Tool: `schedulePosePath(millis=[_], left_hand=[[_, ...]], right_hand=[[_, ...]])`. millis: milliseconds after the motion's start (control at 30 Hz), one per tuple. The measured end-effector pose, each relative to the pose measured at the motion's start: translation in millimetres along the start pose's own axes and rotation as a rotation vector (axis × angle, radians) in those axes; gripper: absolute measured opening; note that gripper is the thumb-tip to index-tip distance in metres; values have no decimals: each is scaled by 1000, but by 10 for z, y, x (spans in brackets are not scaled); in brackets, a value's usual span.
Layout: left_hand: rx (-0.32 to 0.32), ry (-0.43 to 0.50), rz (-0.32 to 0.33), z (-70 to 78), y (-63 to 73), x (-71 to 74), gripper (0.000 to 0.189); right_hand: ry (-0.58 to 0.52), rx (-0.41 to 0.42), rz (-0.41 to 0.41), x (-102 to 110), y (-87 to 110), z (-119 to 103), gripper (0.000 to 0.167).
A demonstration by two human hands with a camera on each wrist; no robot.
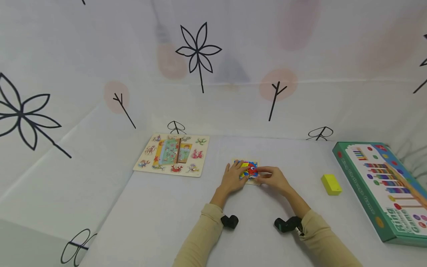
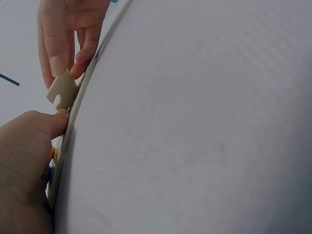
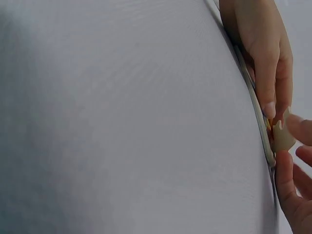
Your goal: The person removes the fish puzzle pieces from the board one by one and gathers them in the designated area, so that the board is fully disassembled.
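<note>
A small jigsaw puzzle (image 1: 245,164) with a blue, yellow and red picture lies in a thin tray (image 1: 252,183) near the middle of the table. My left hand (image 1: 232,178) rests on its left side, fingers extended over the picture and thumb at the near edge. From the right, my right hand (image 1: 274,178) pinches a jigsaw piece (image 2: 64,90) between thumb and fingers. That piece stands tilted up from the tray in the left wrist view, its plain pale back and a rounded notch showing. In the right wrist view the left fingertips are close beside the piece (image 3: 282,138).
A sea-animal peg puzzle board (image 1: 197,163) lies at the back left. To the right sit a yellow block (image 1: 331,184) and a large green-edged game box (image 1: 383,185). A patterned white cloth (image 1: 230,107) hangs behind the table.
</note>
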State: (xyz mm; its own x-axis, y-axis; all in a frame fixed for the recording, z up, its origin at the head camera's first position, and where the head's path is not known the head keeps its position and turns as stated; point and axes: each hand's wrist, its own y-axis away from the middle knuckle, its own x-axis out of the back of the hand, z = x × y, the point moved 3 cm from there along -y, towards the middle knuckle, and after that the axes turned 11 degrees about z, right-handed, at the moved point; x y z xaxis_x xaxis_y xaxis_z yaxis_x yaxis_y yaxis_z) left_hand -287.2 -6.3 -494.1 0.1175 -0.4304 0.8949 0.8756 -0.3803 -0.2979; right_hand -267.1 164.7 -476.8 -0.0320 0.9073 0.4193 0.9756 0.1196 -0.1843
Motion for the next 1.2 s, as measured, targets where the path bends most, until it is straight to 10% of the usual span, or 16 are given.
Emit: schedulePosePath(millis=[733,1200], left_hand=[[3,-36,-40,4,-21,5,42],[22,-14,-46,-26,-27,-47,42]], right_hand=[[18,100,-73,26,-104,-36,20],[77,16,72,-50,-148,16,22]])
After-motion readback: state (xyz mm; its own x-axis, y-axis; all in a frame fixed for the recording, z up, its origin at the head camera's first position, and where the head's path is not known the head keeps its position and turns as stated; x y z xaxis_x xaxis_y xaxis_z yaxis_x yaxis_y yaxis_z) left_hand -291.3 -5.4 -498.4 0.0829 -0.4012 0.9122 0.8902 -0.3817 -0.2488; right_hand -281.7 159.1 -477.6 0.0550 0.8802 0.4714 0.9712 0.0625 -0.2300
